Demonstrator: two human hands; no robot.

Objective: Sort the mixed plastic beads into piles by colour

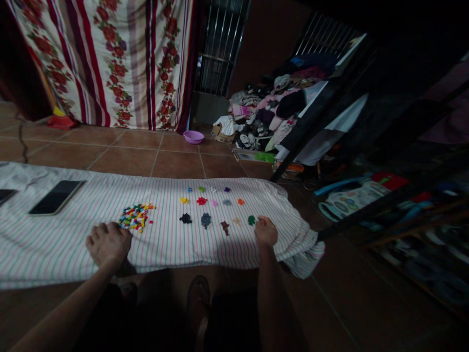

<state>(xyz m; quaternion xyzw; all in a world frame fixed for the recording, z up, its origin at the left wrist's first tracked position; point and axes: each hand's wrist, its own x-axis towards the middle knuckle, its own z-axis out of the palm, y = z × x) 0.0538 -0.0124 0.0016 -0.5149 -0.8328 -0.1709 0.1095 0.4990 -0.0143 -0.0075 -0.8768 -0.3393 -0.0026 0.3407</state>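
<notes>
My left hand (109,242) rests on the striped cloth with its fingers apart, beside a mixed pile of tiny coloured pieces (136,216). At the right, my right hand (266,230) has thumb and fingers pinched together just beside a dark green cluster (251,220). Whatever is in that pinch is too small to make out. Small single-colour clusters lie in rows between the hands, among them black (185,218), dark grey (205,220), brown (224,227), beige (236,221), yellow (184,200), red (201,201) and orange (241,201). Behind them sit lime (201,189) and purple (227,189) ones.
A phone (56,197) lies on the cloth (164,252) at the left, with part of another dark device (6,195) at the edge. Beyond, a purple basin (193,137) stands on the tiled floor near a heap of clothes (264,110). A floral curtain (135,63) hangs behind.
</notes>
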